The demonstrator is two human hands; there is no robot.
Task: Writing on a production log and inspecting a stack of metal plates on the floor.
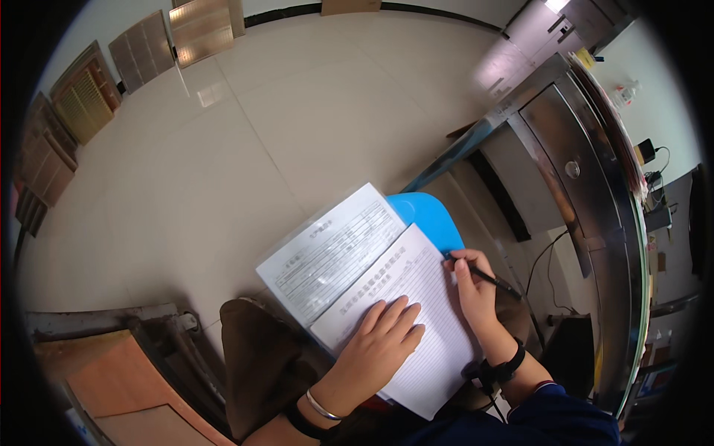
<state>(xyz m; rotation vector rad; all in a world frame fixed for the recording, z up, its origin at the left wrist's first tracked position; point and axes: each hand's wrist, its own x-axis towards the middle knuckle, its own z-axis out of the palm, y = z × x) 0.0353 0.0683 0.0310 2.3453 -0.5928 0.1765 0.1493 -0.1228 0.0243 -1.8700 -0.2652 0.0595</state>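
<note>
My left hand (381, 339) lies flat with its fingers a little apart on a lined paper form (439, 327). Between the thumb and fingers of my right hand (474, 290) is a dark pen (491, 279), held at the form's upper right edge. A second printed sheet (338, 245), with a table on it and a shiny cover, lies partly beneath the form on its upper left. Both rest over a blue stool seat (431, 217), of which only the far rounded part shows. The pen's tip is hard to make out.
To the right stands a dark desk with a drawer (558, 141); a plastic bottle (626, 93) and cables are on its top. Cables also hang beside the stool. Several panels (141, 50) lean along the far left wall. An orange-brown board (134, 379) is at lower left.
</note>
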